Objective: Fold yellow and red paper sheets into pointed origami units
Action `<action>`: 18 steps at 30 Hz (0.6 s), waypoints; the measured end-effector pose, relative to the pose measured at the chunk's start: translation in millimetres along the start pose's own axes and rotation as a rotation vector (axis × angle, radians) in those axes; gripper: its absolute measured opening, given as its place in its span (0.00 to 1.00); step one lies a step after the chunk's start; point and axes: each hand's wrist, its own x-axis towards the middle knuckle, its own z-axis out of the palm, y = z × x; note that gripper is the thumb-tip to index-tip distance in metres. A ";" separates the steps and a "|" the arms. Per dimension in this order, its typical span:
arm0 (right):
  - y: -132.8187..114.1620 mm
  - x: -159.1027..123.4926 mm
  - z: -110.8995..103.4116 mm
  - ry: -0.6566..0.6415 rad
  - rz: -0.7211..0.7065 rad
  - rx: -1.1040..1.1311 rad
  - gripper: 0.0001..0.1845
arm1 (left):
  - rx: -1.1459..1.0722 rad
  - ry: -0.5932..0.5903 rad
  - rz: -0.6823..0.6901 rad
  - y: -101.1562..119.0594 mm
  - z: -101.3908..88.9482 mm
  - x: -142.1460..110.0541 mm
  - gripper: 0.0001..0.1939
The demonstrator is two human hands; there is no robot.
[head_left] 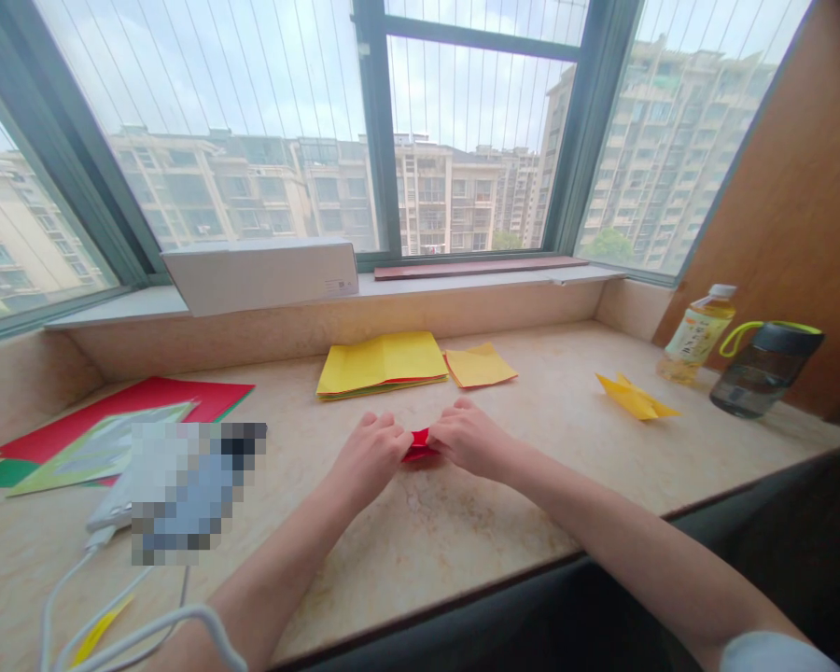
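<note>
Widest of all, we have the window [476,103] before us, and under it the stone counter [462,532] at which we are working. On the ledge beneath the panes stands a long white box [266,275]; its visible sides are closed, so we cannot see what it holds. At our left a large red sheet [175,397] lies over green paper, and near the middle, toward the back, a yellow paper stack [385,364] shows red and green at its edges. Over on the right we keep two drinks: a dark see-through tumbler [766,369] with a dark lid and a yellow-green strap, its contents hard to make out through the wall, and beside it a clear labelled bottle [700,331], capped in white, with amber liquid inside. Our left hand [374,453] and right hand [469,439] meet at the centre of the counter, fingers curled in and pinching opposite ends of one piece. A folded yellow shape [636,399] rests well apart to the right, and smaller yellow sheets [481,364] lie just beside the stack. Smallest is the folded red paper [420,446] between our fingers, in front of the stack; its lower folds are partly hidden.
</note>
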 end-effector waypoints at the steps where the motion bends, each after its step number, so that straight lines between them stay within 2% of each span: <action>1: 0.0 0.2 -0.1 -0.002 0.011 0.007 0.10 | -0.002 0.002 -0.002 -0.1 -0.4 0.1 0.11; 6: 0.8 2.0 -1.5 -0.034 0.058 -0.017 0.09 | 0.002 -0.005 -0.033 -1.9 -2.1 0.2 0.10; 13: 0.5 0.9 -6.4 -0.029 -0.015 -0.071 0.11 | -0.017 0.006 0.000 -2.8 -5.3 0.7 0.14; 18: -1.0 1.0 -4.3 -0.012 -0.017 -0.081 0.12 | 0.009 0.035 0.035 1.1 -5.1 1.0 0.15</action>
